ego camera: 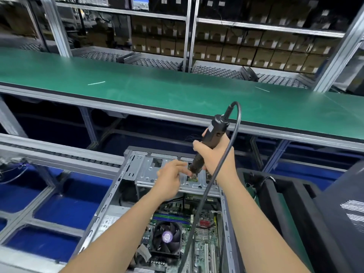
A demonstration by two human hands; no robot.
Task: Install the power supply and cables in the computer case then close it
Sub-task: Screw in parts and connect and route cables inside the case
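While green bench [177, 91] fronts boxed shelving [256, 26], right grip [214, 154] clutches screwdriver [214, 127]; left grip [170, 178] spread over case [110, 196].

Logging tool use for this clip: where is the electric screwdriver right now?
Head view, centre-right: the right hand grips the electric screwdriver, tip down over the drive cage of the computer case, close to the left hand.

Light: bright, even | Glare: pale sheen on green worktop [177, 85] | Shelves [256, 26]: dim | Edges: bent, smeared; centre sharp
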